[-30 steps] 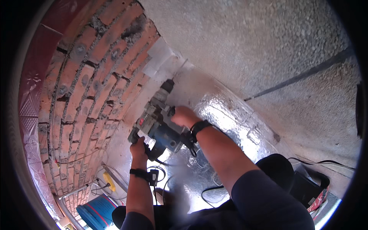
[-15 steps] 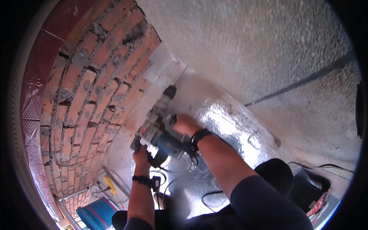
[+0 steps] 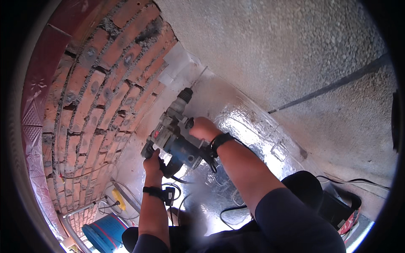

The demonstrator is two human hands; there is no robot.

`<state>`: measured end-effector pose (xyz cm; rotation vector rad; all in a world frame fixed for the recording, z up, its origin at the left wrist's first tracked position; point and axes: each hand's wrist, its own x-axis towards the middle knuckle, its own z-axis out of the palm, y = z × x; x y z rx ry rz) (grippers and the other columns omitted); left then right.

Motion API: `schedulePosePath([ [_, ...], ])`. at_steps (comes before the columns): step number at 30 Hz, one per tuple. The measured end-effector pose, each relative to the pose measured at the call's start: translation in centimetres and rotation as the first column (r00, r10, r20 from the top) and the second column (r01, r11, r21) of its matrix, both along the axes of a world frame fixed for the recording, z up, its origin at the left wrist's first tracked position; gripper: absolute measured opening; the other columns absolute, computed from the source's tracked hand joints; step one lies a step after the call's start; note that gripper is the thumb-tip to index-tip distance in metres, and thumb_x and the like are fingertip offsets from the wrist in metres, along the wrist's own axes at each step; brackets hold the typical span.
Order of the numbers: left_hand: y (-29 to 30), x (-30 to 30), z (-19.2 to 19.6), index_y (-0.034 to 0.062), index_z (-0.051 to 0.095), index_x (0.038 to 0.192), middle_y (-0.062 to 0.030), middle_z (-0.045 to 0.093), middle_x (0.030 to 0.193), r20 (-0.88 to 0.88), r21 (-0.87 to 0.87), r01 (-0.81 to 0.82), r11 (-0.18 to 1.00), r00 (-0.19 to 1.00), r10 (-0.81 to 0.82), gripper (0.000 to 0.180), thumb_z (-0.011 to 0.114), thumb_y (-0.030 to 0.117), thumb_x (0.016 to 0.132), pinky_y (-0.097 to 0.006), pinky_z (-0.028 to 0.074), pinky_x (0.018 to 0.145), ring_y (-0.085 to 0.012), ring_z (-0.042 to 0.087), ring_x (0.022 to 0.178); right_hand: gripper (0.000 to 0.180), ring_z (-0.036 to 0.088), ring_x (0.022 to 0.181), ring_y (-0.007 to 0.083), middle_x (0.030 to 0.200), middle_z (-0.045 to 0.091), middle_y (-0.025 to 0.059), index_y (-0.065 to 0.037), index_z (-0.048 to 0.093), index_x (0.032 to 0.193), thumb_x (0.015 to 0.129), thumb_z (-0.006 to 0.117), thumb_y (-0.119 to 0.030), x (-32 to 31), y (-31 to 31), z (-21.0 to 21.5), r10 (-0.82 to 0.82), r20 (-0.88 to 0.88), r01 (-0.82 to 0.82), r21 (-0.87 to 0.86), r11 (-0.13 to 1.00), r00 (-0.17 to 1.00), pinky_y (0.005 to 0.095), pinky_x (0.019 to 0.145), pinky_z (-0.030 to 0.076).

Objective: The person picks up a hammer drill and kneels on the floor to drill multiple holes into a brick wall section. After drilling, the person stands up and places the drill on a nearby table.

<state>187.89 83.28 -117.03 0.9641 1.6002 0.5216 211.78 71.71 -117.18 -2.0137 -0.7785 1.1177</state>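
A rotary hammer drill [image 3: 171,135], grey with a blue motor housing, is held in both my hands and tilted toward the upper right. My left hand [image 3: 152,164] is wrapped round its rear handle. Its side handle is gripped by my right hand [image 3: 204,129], farther forward. From the black chuck [image 3: 185,93] a long thin drill bit [image 3: 200,77] runs toward the rough plastered wall [image 3: 270,50], close to the corner with the bricks. I cannot tell whether the tip is inside the wall. A black cord [image 3: 179,181] hangs from the drill beside my left wrist.
Exposed brickwork [image 3: 97,97] rises on the left, edged by dark red tiles [image 3: 36,105]. Shiny wet-looking sheeting [image 3: 249,135] covers the surface below the drill. A blue bucket [image 3: 103,232] and a yellow socket block [image 3: 119,200] are at lower left, an open bag [image 3: 354,211] at lower right.
The drill and both hands have shifted slightly up and left in view. The bit shows more clearly now. Both hands keep their grip.
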Motion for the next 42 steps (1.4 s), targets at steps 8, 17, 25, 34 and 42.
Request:
schedulePosePath([
  [8,0.3,-0.6,-1.8,0.0001,0.057,0.079,-0.0059,0.055,0.064,0.016,-0.030,0.003,1.000,1.000,-0.003,0.018,0.072,0.010,0.075,-0.032,0.045,0.046,-0.0182,0.055,0.051,0.020,0.066,0.060,0.0298,0.063,0.064,0.0164,0.001,0.064,0.076,0.069,0.059,-0.017,-0.3,0.0,-2.3,0.040,0.053,-0.036,-0.066,0.997,0.998,0.0395,0.060,0.052],
  [17,0.2,-1.3,-2.7,0.0005,0.055,0.080,-0.0062,0.053,0.064,-0.026,-0.032,-0.020,0.999,0.999,0.019,0.017,0.068,0.010,0.077,-0.032,0.044,0.042,-0.0192,0.056,0.051,0.019,0.064,0.057,0.0301,0.062,0.063,0.0154,0.000,0.062,0.074,0.069,0.059,-0.018,-0.9,0.6,-5.0,-0.022,0.096,0.020,0.020,1.000,0.995,0.0408,0.056,0.051],
  [25,0.4,-0.9,-3.7,0.0040,0.053,0.075,-0.0043,0.052,0.063,0.041,0.043,0.000,0.999,0.999,-0.002,0.015,0.067,0.010,0.077,-0.030,0.043,0.044,-0.0170,0.052,0.046,0.024,0.066,0.068,0.0351,0.070,0.065,0.0213,0.003,0.064,0.078,0.068,0.060,-0.019,-1.3,0.6,-6.0,-0.017,0.214,0.008,0.045,0.999,0.977,0.0417,0.063,0.051],
  [34,1.9,0.5,-1.8,0.0007,0.054,0.079,-0.0052,0.053,0.066,0.012,0.004,-0.004,1.000,1.000,0.004,0.016,0.068,0.009,0.077,-0.031,0.046,0.049,-0.0183,0.056,0.054,0.022,0.065,0.064,0.0351,0.064,0.063,0.0195,0.002,0.064,0.075,0.067,0.060,-0.018,1.4,1.1,-1.7,0.025,0.016,-0.024,-0.017,1.000,1.000,0.0428,0.061,0.051],
  [42,0.3,-1.4,-1.3,0.0014,0.054,0.074,-0.0054,0.052,0.063,0.000,0.002,0.004,1.000,1.000,-0.004,0.019,0.070,0.012,0.076,-0.032,0.045,0.047,-0.0182,0.055,0.050,0.020,0.065,0.065,0.0344,0.064,0.063,0.0192,0.001,0.065,0.070,0.065,0.059,-0.017,0.3,0.8,-1.9,-0.020,0.178,0.005,0.087,0.996,0.984,0.0442,0.060,0.050],
])
